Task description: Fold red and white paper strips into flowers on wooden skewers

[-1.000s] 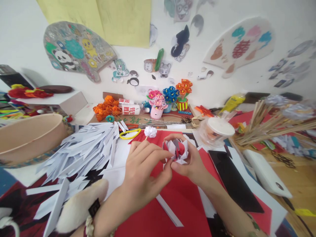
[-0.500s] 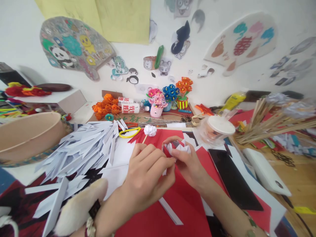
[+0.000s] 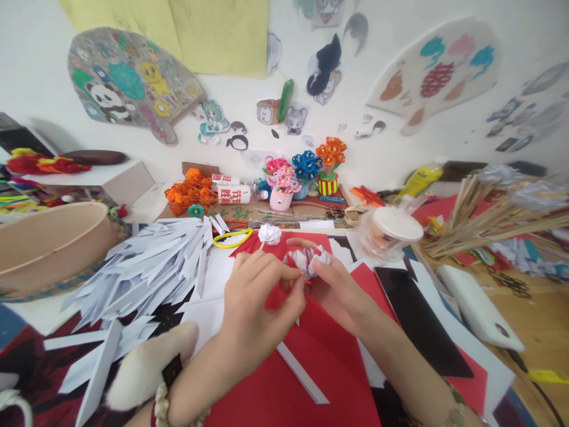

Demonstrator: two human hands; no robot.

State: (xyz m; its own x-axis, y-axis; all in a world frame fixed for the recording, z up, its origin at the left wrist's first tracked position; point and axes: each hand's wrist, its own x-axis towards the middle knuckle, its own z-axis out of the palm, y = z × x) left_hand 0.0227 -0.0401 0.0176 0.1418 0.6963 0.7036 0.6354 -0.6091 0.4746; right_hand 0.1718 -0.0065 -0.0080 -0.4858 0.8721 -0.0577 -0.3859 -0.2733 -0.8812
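Largest item at the work area: red sheet, flat before the person, partly covered by the forearms. Beyond its left side lies a heap of white folded strips, loosely piled. Left hand: thumb and forefinger pinched together at the near edge of the piece, apparently gripping it; the other fingers are curled. Right hand: grasping the piece, thumb on the near side, a finger behind. One strip lies loose on the sheet, below the hands. The piece, white and red folded paper, is held up between both hands, above the sheet. Judged very light, springy at the folds, easily crushed; best held lightly at the base, clear of the points. Smallest noted: white ball on a stick, just beyond the left hand.
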